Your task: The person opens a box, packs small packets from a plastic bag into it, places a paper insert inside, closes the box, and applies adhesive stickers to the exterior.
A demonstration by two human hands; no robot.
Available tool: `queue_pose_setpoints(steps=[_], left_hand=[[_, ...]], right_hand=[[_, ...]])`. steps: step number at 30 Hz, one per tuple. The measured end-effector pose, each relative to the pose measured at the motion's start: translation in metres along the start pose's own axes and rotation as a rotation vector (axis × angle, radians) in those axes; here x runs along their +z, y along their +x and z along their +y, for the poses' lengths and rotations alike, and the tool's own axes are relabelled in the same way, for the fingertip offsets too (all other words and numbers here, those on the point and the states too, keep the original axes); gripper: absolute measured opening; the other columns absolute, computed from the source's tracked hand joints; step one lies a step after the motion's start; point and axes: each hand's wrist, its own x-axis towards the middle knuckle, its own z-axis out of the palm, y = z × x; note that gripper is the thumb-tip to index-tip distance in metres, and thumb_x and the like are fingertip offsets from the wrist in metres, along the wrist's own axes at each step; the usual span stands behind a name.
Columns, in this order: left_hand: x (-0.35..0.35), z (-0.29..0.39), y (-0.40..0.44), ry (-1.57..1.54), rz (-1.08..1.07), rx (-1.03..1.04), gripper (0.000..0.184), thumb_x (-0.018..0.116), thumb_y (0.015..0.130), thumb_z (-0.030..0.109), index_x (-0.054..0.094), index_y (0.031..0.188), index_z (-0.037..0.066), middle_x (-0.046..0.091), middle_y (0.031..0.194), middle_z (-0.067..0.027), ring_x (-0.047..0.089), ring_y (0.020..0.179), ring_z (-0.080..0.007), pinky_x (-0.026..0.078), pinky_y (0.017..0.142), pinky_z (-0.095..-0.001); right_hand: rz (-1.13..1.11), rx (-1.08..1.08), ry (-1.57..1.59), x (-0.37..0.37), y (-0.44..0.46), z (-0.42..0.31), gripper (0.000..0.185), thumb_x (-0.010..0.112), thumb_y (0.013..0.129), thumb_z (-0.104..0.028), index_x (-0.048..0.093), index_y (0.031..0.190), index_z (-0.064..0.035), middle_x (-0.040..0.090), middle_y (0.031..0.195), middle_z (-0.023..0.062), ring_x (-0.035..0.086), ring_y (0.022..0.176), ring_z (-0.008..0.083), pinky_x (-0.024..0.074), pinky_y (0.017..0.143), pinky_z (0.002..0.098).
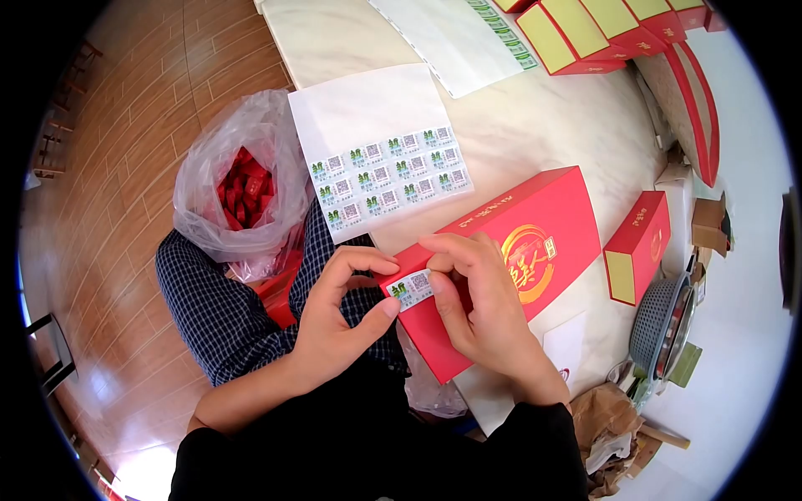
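A red gift box [543, 209] with gold lettering and a round gold emblem lies at a slant on the table's edge before me. A small QR-code sticker [411, 290] with green print is at the box's near left corner; I cannot tell whether it is stuck down. My left hand [338, 313] has its thumb and curled index finger at the sticker's left end. My right hand [484, 313] rests over the box, thumb and bent fingers at the sticker's right end. Just beyond, a sheet of QR stickers [383, 179] has a bare white backing part.
A clear plastic bag [196, 196] of small red packets stands at left, by a person's checked-clad legs [192, 309]. Several red-and-yellow boxes [585, 37] are at the back. A smaller red box [639, 242] and a grey basket [656, 321] are on the right.
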Motion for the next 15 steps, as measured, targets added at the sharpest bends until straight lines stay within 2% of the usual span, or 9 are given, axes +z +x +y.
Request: queue_pose_setpoints(steps=[15], left_hand=[[0.0021,-0.0001,-0.0001,0.019,0.018,-0.010,0.034,0.066,0.080,0.006,0.052,0.111,0.005,0.051,0.112,-0.0066,0.052,0.106,-0.0167,0.042,0.090,-0.0323]], right_hand=[[0.032,-0.026,-0.077,0.0053,0.0010,-0.0027,0.046,0.060,0.075,0.010,0.051,0.119,-0.0014,0.058,0.084,0.0072,0.051,0.075,0.0253,0.0382,0.067,0.0366]])
